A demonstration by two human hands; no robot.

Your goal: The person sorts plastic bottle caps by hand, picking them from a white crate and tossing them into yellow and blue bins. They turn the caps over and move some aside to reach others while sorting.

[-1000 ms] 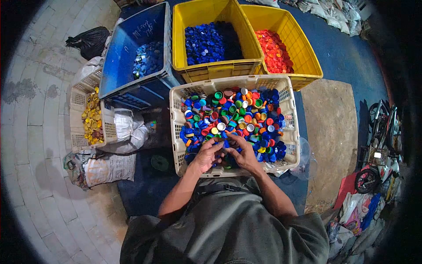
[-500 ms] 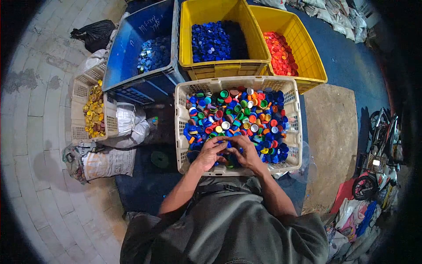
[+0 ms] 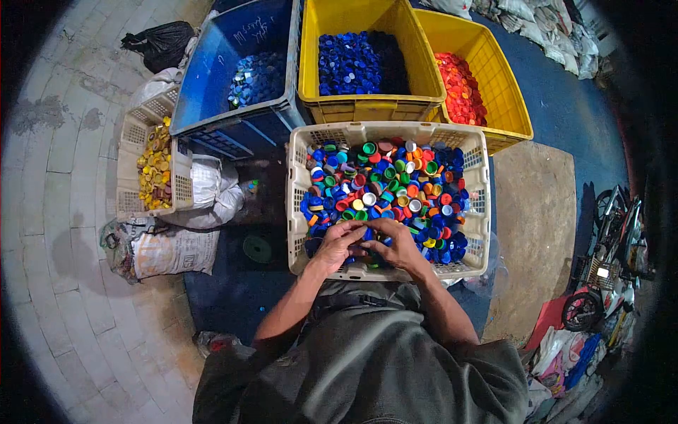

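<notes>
A cream plastic crate (image 3: pixel 388 131) stands right before me, filled with bottle caps (image 3: pixel 369 199) of many colours: blue, green, red, orange, white. Over its near side, my left hand (image 3: pixel 340 244) and my right hand (image 3: pixel 397 246) come together with bent fingers and fingertips nearly touching. Between them shows a blue bottle cap (image 3: pixel 368 233), which both hands seem to pinch; the fingers hide most of it. Below the hands lie more caps, partly covered by the palms.
Behind the crate stand a blue bin (image 3: pixel 212 116) of light blue caps, a yellow bin (image 3: pixel 367 107) of dark blue caps and another yellow bin (image 3: pixel 501 85) of red caps. Left is a crate (image 3: pixel 129 201) of yellow caps beside a sack (image 3: pixel 176 249). Motorbikes (image 3: pixel 600 275) stand right.
The view has shifted slightly, so the bins and crate appear a little further right. My hands stay together over the crate's near side, with more blue showing between the fingers.
</notes>
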